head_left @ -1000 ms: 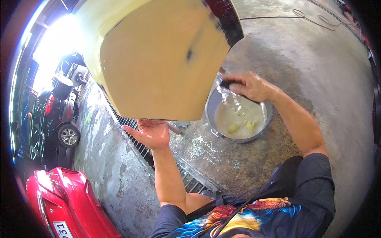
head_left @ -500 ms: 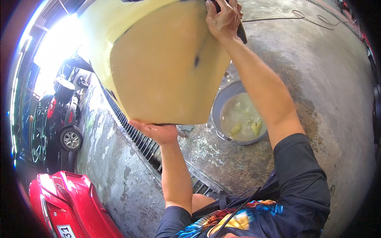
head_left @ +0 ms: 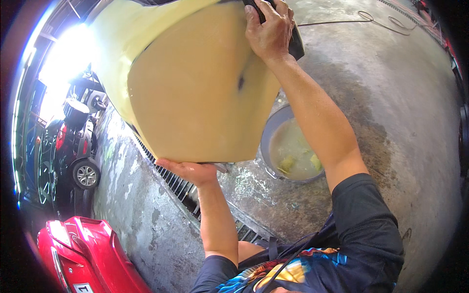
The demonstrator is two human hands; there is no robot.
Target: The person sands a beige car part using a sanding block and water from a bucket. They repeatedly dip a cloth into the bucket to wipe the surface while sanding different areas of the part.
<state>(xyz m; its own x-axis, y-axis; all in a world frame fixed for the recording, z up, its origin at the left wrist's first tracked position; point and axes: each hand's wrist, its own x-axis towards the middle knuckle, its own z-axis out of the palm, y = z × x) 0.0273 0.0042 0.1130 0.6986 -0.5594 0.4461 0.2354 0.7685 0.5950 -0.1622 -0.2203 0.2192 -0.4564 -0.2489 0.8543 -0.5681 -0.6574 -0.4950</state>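
Note:
A large yellowish car body panel (head_left: 188,88) with a smooth, wet-looking surface and a small dark spot fills the upper middle. My left hand (head_left: 188,171) is under its lower edge, thumb side showing, bearing the panel; most of the fingers are hidden behind it. At the upper right edge, my right hand (head_left: 271,31) is bent round a black part, thumb on the near face. Whether that black part belongs to the panel or is a separate piece I cannot tell. Water glistens on the right forearm.
Below the right arm stands a grey bucket (head_left: 266,141) of cloudy water with yellow-green pieces in it. A metal drain grate (head_left: 173,184) crosses the wet concrete floor. At left are a red car (head_left: 93,254) and a dark car (head_left: 63,161). A thin hose (head_left: 337,22) lies at the back.
The panel has shifted slightly left and down in view, its lower edge now a little nearer me. My right hand has moved slightly left and down with it; both hands keep their places on it.

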